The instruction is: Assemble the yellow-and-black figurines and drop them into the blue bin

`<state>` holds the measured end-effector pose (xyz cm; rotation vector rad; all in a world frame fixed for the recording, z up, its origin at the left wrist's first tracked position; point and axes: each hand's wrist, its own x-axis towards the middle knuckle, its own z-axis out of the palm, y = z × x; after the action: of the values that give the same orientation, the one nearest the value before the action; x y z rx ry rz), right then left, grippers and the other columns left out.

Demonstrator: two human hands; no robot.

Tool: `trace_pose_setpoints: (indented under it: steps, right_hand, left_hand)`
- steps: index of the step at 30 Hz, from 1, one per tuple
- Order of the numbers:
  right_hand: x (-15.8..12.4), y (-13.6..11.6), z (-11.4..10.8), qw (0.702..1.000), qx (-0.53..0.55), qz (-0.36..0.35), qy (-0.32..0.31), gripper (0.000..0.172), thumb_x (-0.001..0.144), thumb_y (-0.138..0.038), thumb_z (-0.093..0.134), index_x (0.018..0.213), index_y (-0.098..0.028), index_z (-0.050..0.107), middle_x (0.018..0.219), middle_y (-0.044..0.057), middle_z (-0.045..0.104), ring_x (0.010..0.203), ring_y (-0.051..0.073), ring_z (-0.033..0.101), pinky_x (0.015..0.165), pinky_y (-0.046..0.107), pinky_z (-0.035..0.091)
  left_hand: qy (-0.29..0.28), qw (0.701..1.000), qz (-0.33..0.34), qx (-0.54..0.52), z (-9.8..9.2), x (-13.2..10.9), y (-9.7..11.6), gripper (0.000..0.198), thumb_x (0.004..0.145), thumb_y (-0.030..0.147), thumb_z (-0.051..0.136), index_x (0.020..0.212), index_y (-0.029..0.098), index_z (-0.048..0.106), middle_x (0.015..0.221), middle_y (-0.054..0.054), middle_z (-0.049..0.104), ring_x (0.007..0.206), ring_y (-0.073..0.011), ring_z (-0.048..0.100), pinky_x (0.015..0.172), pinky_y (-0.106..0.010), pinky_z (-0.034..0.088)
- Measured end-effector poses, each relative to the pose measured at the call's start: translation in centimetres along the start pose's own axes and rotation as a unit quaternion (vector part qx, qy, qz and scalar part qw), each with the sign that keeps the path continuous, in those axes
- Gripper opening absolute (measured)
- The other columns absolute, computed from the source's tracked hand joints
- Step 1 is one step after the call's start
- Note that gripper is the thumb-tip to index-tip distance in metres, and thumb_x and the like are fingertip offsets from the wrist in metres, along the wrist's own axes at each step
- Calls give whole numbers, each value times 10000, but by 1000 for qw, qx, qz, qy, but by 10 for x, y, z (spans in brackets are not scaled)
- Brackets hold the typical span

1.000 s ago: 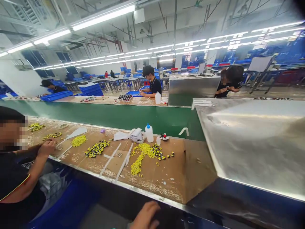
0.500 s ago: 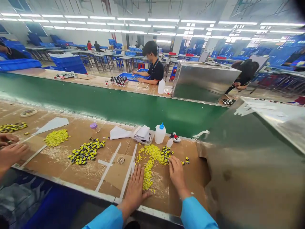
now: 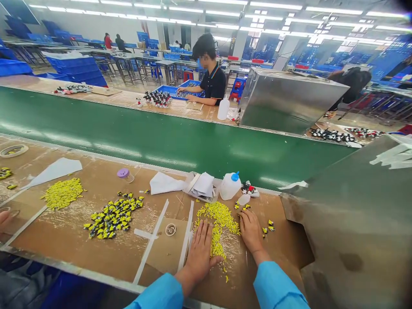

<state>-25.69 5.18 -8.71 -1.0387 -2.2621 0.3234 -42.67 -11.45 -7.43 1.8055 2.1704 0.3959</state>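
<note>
While the green conveyor belt [image 3: 161, 146] runs wide behind the yellow pile [image 3: 219, 214] of small parts, the brown desk [image 3: 80, 240] carries that pile near its front edge, and a steel housing [image 3: 354, 223] rises to the pile's right. The left hand [image 3: 200, 251] lies flat, palm down, fingers stretched, holding nothing, touching the pile's left edge. The right hand [image 3: 251, 231] rests flat and empty against the pile's right side. Just behind the pile stands a white bottle [image 3: 229, 187]. Well left of the pile lies a heap of black-and-yellow pieces [image 3: 111, 214].
</note>
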Motion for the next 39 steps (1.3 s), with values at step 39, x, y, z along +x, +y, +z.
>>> trace_pose_setpoints:
  steps: [39]
  right_hand:
    - [27, -53, 44, 978, 133, -84, -137, 406, 864, -126, 376, 1203, -223, 577, 1201, 49, 600, 1160, 164, 516, 1028, 371, 425]
  left_hand:
    - [70, 997, -21, -17, -9, 75, -16, 433, 907, 247, 320, 1310, 149, 445, 1387, -82, 467, 1332, -225, 328, 1088, -437, 304]
